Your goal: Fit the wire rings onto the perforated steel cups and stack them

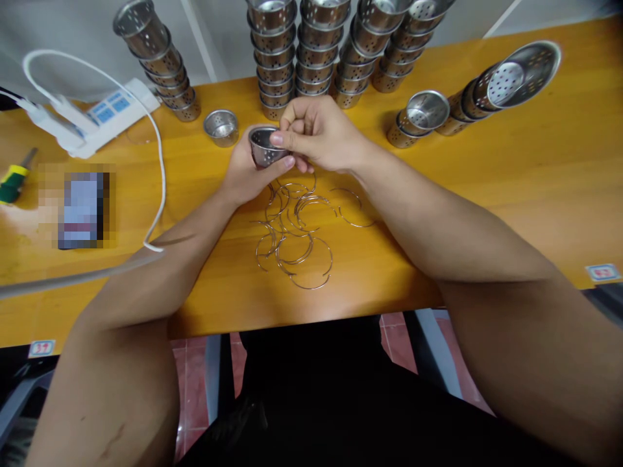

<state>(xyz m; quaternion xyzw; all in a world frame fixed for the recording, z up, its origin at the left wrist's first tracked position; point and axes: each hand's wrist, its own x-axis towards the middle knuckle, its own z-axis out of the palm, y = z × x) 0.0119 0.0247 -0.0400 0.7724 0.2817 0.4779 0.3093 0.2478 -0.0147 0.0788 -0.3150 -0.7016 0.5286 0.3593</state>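
Above the middle of the orange wooden table [487,194], the left hand [246,175] cups a small perforated stainless-steel cup [264,148] from below, fingers curled around its wall, while the right hand [318,133] is closed over the cup's rim, thumb pressed along its near edge. Just below the hands lies a loose tangle of thin wire half-rings [296,233], and tall stacks of matching perforated steel cups [311,52] stand along the far edge, with one single steel cup [221,126] nearby.

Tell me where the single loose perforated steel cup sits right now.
The loose perforated steel cup stands alone on the wooden table, left of the left hand, near the leaning cup stack.
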